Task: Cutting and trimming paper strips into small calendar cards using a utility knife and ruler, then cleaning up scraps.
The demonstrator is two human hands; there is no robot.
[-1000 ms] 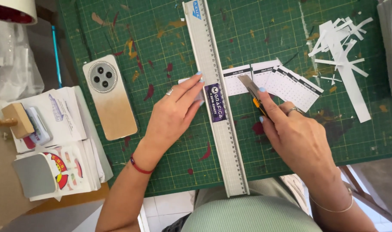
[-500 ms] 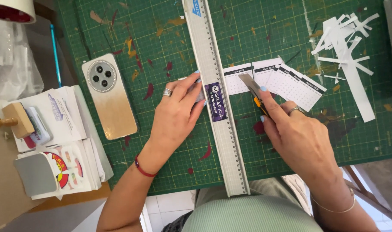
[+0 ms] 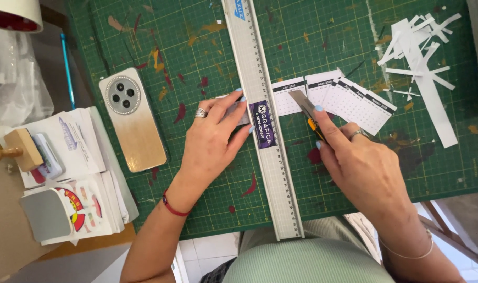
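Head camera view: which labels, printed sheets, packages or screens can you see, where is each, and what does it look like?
Label: dark purple rectangle with white print, on the metal ruler, beside the left hand.
Calendar sheets: white fanned cards with black header bars, right of the ruler, under the utility knife in the right hand.
Sticker sheets: white stack with red and yellow prints, left edge.
Screens: none; the phone lies back-up.

Left hand (image 3: 213, 139) flat, fingers spread; right hand (image 3: 362, 167) curled, forefinger extended.

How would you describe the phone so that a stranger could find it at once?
Start from the green cutting mat and its long metal ruler. Left of the ruler, beyond the left hand, the phone lies face down. Only it has a golden back and a round camera ring.
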